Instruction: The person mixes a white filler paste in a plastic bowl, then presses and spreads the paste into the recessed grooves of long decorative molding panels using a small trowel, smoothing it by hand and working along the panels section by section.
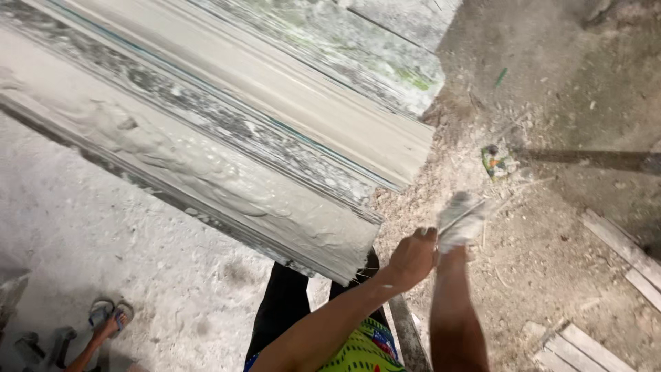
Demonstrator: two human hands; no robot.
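Two hands: both the person's own, raised past the near end of a long moulded slab, close together and touching
Left hand (413,256): bare, fingers curled shut, knuckles uppermost, pressed against the right hand; what it grips, if anything, cannot be told
Right hand (460,222): caked white with plaster, fingers folded around a thin grey blade (460,216) that slants across the fist
Blade position: held in the right fist, just beyond the slab's near right corner, apart from the slab face
Plaster moulding slab (206,138): long, stepped in profile, runs from the upper left of the view down to a cut end near the hands; lies to the left of both hands
Slab surface: wet grey-white paste, smeared and rippled along the lowest step; a thin teal line follows one ridge
Slab near end (358,255): ragged edge, just beside the left wrist, overhanging the person's dark trousers (282,303)
Garment: bright green patterned cloth (361,351) at the bottom edge
Floor right of slab: dusty ground strewn with debris, a small coloured wrapper (497,162), wooden planks (620,248) at the right edge
Floor left of slab: pale, plaster-spattered; a foot in a sandal (110,313) at the lower left corner
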